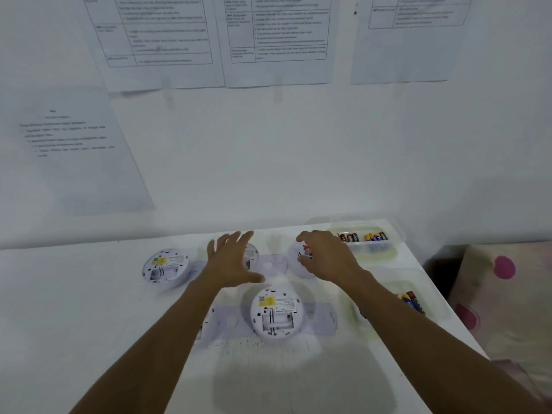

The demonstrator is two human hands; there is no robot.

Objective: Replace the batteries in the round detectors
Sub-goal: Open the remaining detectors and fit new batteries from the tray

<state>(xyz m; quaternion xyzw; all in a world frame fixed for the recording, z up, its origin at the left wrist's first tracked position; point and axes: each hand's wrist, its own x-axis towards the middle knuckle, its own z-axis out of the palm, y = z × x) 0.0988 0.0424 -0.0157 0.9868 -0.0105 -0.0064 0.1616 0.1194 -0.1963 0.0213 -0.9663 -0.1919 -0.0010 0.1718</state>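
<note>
My hands over the round detectors on the white table [59, 294]

Head view: my left hand [231, 261], fingers spread, hides most of the middle detector [252, 253]. My right hand [325, 258] pinches a red battery [307, 250] at the blurred right detector [294, 255]. The left detector [165, 267] and near detector [276, 312] lie back-up. My forearm cuts off the nearer battery tray [413, 300].

The round white plastic detector [276, 312] nearest the person is showing a smooth, faintly glossy shell. The clear plastic tray [373, 249] at the far corner is looking cloudy, and its batteries [375, 236] are gleaming in glossy wraps. The white table top [89, 309] is looking matt and scuffed, the printed paper sheets [277, 40] are hanging dull on the wall, and the pale cloth with pink dots [507, 294] is looking soft.
</note>
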